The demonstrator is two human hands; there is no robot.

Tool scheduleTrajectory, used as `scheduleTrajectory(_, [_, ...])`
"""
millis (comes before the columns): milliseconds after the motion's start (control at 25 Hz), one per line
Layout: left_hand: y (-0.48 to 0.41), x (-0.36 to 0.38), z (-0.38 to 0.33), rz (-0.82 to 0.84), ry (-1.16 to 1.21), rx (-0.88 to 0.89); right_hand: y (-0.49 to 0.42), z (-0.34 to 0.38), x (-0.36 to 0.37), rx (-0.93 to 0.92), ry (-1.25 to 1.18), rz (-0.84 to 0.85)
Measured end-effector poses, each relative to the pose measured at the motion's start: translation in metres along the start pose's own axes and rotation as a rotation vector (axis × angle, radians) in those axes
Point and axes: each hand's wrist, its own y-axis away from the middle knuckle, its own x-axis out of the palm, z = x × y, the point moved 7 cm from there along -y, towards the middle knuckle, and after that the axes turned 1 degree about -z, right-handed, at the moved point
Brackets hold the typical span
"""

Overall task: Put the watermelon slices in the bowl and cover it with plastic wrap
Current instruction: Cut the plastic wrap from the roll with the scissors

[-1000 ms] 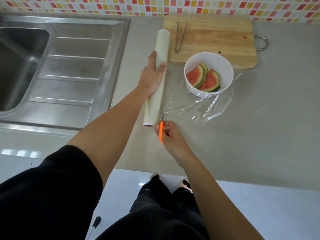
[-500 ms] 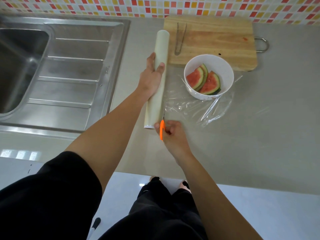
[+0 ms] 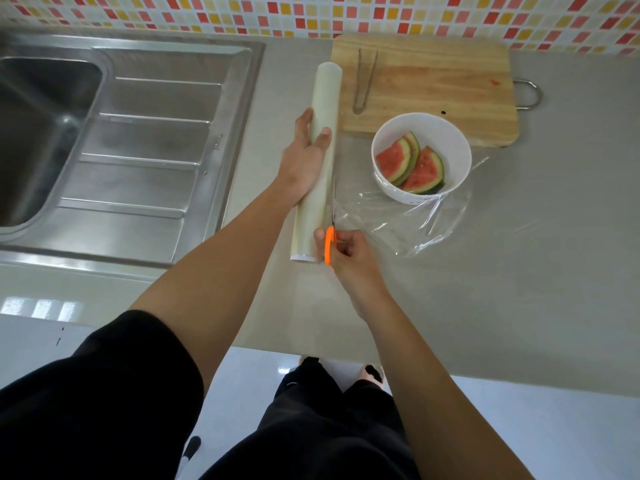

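The left hand [image 3: 304, 161] is observed laid over the middle of a long, pale, cylindrical roll of plastic wrap [image 3: 325, 98]. The thumb is curled over the top of the roll and the fingers are wrapped round its far side, so that it is held down on the grey stone counter [image 3: 519, 244]. The right hand [image 3: 349, 258] is found just nearer than the left, at the roll's near end. Its fingers are curled through the handles of a pair of orange-handled scissors [image 3: 329, 247]. The thin blades are directed away from the body along the right edge of the roll; whether they are parted cannot be told. A crumpled sheet of clear plastic film [image 3: 398, 223] is seen spread on the counter to the right of both hands, running from the roll's edge to beneath a round white bowl [image 3: 448, 140]. The bowl is located beyond the right hand and to the right of the left hand. Red, green-rinded watermelon slices [image 3: 408, 164] are contained in it, leaning against one another, and its top is uncovered. A rectangular wooden cutting board [image 3: 433, 84] is noted beyond the bowl, with slim metal tongs [image 3: 363, 81] lying on its left part. A stainless steel sink [image 3: 138, 133] with a ribbed drainer is recorded to the left of the left hand.
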Motion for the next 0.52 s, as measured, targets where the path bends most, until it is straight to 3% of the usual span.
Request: scheduleTrajectory(520, [0.003,-0.001,0.001,0.033,0.013,-0.017,-0.021,0.010,-0.003,0.025,-0.041,-0.046])
